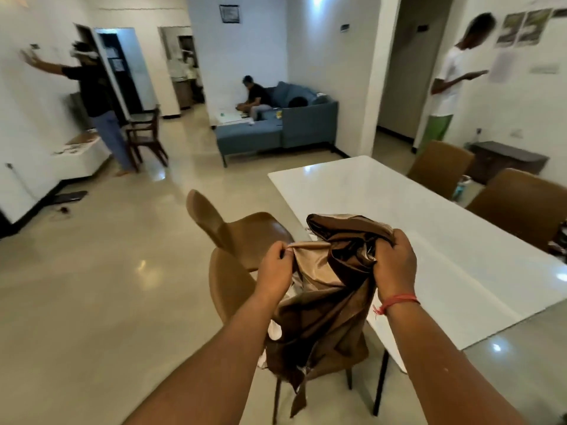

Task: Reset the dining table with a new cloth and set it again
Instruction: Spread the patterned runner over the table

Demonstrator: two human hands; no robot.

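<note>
A shiny brown cloth (325, 289) hangs bunched in front of me, above a brown chair at the near left corner of the white dining table (429, 240). My left hand (274, 266) pinches an edge of the cloth between thumb and fingers. My right hand (395, 262) grips a thick wad of it, fingers curled round the folds. The cloth's lower part droops over the chair seat. The table top is bare and glossy.
Two brown chairs (245, 237) stand at the table's left side, two more (521, 207) at its right. One person (451, 84) stands by the right wall, another (95, 99) at the left wall, one sits on a blue sofa (294, 124). Open floor lies to the left.
</note>
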